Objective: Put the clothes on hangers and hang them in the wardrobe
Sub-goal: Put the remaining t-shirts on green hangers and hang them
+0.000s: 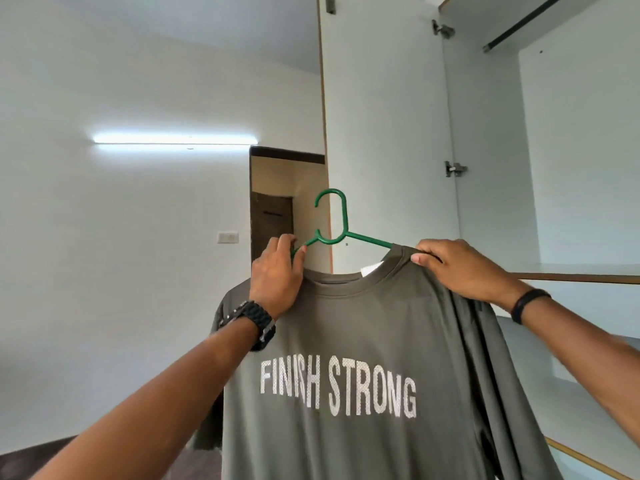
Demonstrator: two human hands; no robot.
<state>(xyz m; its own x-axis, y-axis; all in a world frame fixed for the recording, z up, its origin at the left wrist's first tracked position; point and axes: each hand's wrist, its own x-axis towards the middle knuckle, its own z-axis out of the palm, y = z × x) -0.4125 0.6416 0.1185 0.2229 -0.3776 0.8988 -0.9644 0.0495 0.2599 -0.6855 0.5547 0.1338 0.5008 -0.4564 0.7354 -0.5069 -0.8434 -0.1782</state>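
An olive-green T-shirt [346,334] printed "FINISH STRONG" hangs in front of me at the centre of the head view. A green plastic hanger [341,223] pokes out of its neck, hook upright. My left hand [277,275] grips the hanger's left arm together with the shirt's left shoulder. My right hand [460,268] pinches the collar and right shoulder fabric where the hanger's right arm slips under it. The hanger's ends are hidden inside the shirt. The wardrobe [571,168] stands open at the right, with its dark hanging rail [519,26] high at the top right.
The white wardrobe door [384,116] swings open behind the hanger, hinges along its right edge. Shelves [571,275] run across the wardrobe's lower right. A doorway [277,209] and a lit tube light [173,138] are on the left wall.
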